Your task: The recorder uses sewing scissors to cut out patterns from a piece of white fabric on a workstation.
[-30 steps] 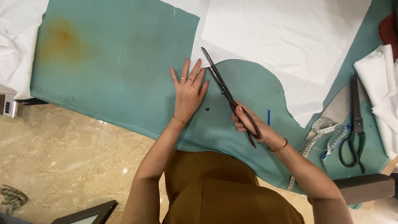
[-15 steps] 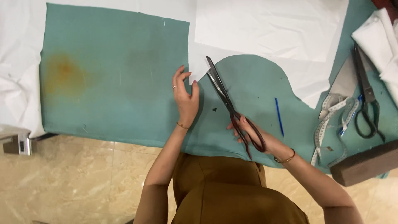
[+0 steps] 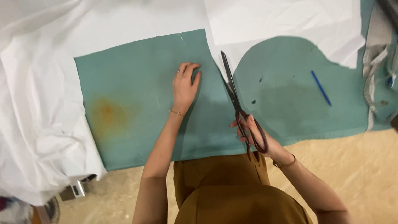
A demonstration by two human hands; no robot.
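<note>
Your right hand [image 3: 255, 135] grips long dark metal shears [image 3: 240, 110], while your left hand [image 3: 185, 85] lies open, flat on the teal cloth [image 3: 137, 103] left of them.

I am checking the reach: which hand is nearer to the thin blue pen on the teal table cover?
Right. The right hand holds the long dark scissors left of and below the thin blue pen. The left hand rests flat, farther left.

A bench [image 3: 137, 137] covered in teal, with a rusty orange stain toward its left, fills the far part of the scene. Nearer lies a floor [image 3: 356, 166] of glossy beige marbled stone, evenly lit. A small grey device [image 3: 76, 190] sits near-left on it.
</note>
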